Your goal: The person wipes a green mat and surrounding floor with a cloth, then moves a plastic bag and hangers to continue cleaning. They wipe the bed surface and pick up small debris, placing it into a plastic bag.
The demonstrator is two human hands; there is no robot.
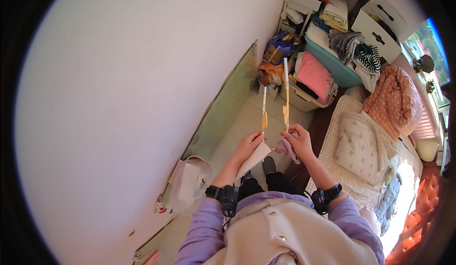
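Left rod (264,104), shorter in view: slender, white upper length, yellow looped strands lower down; near end pinched in the closed fingers of the left hand (250,146), a pale panel (254,160) beside it. Right rod (286,80), longer in view: white tip, yellow below, similar strands; near end pinched by the right hand (300,142); mauve cloth (285,149) at that hand; both rods above the floor (240,125), pointing away from the wearer.
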